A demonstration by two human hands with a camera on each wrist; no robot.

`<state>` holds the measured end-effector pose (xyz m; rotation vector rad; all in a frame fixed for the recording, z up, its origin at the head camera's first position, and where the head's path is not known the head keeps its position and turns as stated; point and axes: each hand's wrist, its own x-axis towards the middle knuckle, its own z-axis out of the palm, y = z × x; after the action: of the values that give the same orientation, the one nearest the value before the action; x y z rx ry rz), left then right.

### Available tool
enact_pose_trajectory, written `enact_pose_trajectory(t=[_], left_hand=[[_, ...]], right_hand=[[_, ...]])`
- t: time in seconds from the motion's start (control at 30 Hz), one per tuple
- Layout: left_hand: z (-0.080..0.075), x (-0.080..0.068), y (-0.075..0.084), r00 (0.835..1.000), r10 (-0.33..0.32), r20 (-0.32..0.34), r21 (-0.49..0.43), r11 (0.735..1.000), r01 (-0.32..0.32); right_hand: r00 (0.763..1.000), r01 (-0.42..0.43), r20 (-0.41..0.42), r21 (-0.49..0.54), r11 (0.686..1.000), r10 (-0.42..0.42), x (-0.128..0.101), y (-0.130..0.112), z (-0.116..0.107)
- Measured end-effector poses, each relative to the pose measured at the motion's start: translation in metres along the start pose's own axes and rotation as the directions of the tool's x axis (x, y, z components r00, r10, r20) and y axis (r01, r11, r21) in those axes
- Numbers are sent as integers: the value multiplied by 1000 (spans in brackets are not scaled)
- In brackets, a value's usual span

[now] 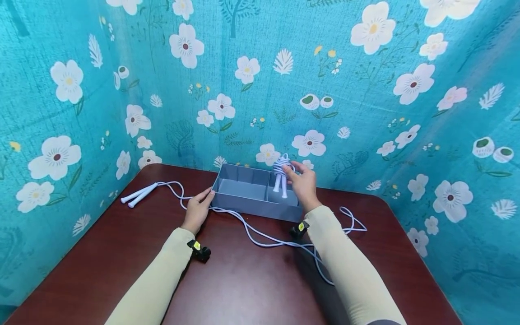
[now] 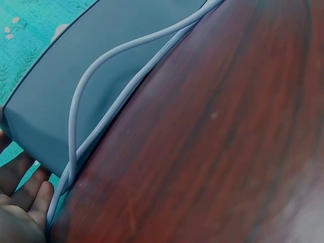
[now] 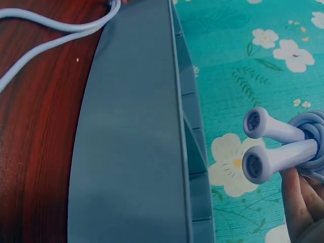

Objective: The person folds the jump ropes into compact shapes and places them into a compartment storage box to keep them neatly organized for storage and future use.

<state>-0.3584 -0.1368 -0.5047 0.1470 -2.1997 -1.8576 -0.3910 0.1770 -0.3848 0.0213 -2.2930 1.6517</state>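
Observation:
My right hand (image 1: pixel 304 184) holds a bundled white jump rope (image 1: pixel 280 168) above the right part of a grey divided box (image 1: pixel 252 205). Its cord is wound round itself, and its two handles (image 3: pixel 286 157) stick out side by side, pointing down in the head view. At the box's left end, my left hand (image 1: pixel 197 212) grips the corner, with some fingers (image 2: pixel 41 195) against the end wall. A second jump rope lies loose: its paired handles (image 1: pixel 140 195) are at the far left, and its cord (image 1: pixel 264 245) runs along the box's front.
The box stands near the back of a dark red-brown wooden table (image 1: pixel 235 280). A divider (image 1: pixel 267 187) splits its inside. Behind and at both sides hangs a turquoise flowered cloth (image 1: pixel 260 104). A loop of loose cord (image 1: pixel 353 221) lies right of the box, and more cord passes beneath the right forearm.

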Motion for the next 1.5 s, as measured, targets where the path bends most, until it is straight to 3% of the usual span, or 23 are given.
enact_pose_trajectory(t=[0.2,0.53,0.93,1.3,1.5], left_hand=[[4,-1,-2,1000,-14,-8,5,1000,14],[0,2,-4,999,30,-30,35,999,-29],[-1,2,-3,999,20,-27,21,1000,-20],[-1,1,-4,999,14,-30,28,1000,-13],[0,-1,-4,1000,7,-20,20,1000,-6]], right_hand=[[1000,-22,9,-27,999,22,12,13,2],[995,-79,40,-143,987,86,21,34,12],[992,-108,29,-347,932,125,28,51,21],[948,-218,130,-396,892,289,34,53,32],[927,-272,134,-404,873,350,35,54,34]])
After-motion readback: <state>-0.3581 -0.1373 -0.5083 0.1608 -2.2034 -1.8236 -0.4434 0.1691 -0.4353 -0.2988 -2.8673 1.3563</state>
